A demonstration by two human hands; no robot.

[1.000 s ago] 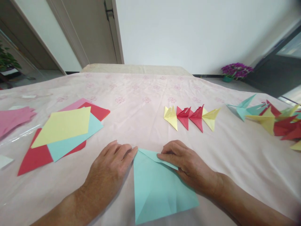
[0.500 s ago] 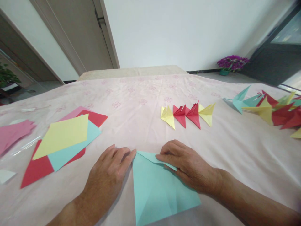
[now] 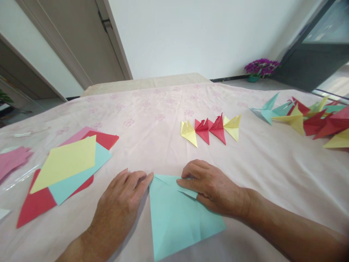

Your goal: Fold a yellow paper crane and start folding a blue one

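Observation:
A square sheet of turquoise origami paper lies flat on the table in front of me, with a narrow flap folded over along its far edge. My left hand is closed at the sheet's far left corner, its fingertips pinching there. My right hand is closed over the far right part, thumb and fingers pressing the flap; the far right corner is hidden beneath it. Beyond my hands stands a short row of folded paper cranes: a yellow crane, two red cranes and another yellow crane.
Loose yellow, turquoise, red and pink sheets overlap on the left. Farther left lies a pink paper stack. Several folded cranes are heaped at the right. A pale flowered cloth covers the table. Purple flowers stand by the wall.
My right hand has pressed the flap flatter along the far edge. The whole view has shifted slightly, so things appear a little farther left. My left hand stays at its corner.

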